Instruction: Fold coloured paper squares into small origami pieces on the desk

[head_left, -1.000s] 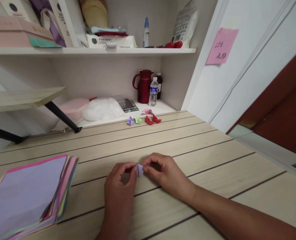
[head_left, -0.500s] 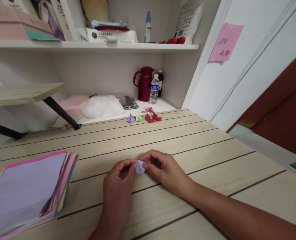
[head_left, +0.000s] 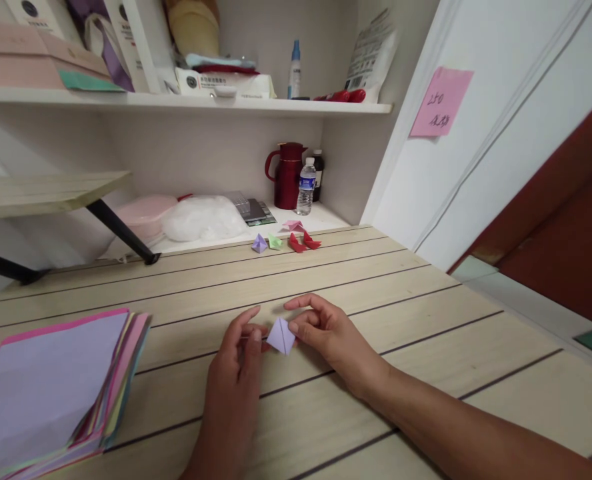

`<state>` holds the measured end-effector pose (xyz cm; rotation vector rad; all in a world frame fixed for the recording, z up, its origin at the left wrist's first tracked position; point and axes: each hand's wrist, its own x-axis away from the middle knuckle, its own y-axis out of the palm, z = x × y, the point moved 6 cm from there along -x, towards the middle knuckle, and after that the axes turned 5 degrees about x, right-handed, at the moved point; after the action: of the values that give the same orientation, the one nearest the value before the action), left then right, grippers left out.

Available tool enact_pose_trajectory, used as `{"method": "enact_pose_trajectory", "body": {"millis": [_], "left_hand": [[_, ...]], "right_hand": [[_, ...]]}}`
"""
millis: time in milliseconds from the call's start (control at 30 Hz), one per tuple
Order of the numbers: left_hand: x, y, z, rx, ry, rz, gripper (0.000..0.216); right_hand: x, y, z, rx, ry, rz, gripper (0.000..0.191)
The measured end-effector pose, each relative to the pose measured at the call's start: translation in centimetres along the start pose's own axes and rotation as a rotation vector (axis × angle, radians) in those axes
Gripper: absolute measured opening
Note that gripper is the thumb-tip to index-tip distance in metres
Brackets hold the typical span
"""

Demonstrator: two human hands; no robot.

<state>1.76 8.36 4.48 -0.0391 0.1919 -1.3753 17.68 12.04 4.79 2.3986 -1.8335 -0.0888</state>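
Observation:
A small folded lilac paper piece (head_left: 281,335) sits between my two hands, just above the wooden tabletop (head_left: 426,313). My left hand (head_left: 239,360) pinches its left corner with thumb and fingers. My right hand (head_left: 326,333) holds its right side, index finger arched above it. Both hands rest near the middle of the table. A stack of coloured paper sheets (head_left: 51,387), lilac on top, lies at the near left.
Several small folded paper figures (head_left: 286,240), lilac, green, pink and red, sit at the table's far edge. Behind them stand a red jug (head_left: 287,175) and a water bottle (head_left: 305,187). A small folding table (head_left: 46,193) is at left, a pink sticky note (head_left: 441,101) on the wall at right.
The lilac piece has been spread wider and shows more of its face. My fingers have loosened around it, and my right index finger has lifted.

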Motion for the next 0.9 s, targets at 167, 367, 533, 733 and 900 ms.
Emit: {"method": "enact_pose_trajectory", "body": {"millis": [167, 367, 533, 733, 900], "left_hand": [[-0.02, 0.43, -0.05, -0.018, 0.017, -0.022, 0.042], [0.0, 0.16, -0.46, -0.055, 0.077, 0.008, 0.032], [-0.04, 0.31, 0.3, -0.118, 0.215, 0.047, 0.03], [0.02, 0.42, 0.18, -0.111, 0.175, 0.043, 0.029], [-0.21, 0.35, -0.42, -0.114, 0.157, 0.031, 0.031]], "right_hand": [[-0.12, -0.01, -0.04, -0.011, -0.006, -0.001, 0.039], [-0.19, -0.22, -0.01, 0.013, 0.0, 0.034, 0.041], [-0.2, -0.31, -0.07, 0.027, -0.008, 0.045, 0.04], [-0.24, -0.24, -0.15, 0.033, -0.021, 0.027, 0.04], [-0.3, -0.24, 0.0, 0.035, -0.014, 0.039, 0.039]]}}
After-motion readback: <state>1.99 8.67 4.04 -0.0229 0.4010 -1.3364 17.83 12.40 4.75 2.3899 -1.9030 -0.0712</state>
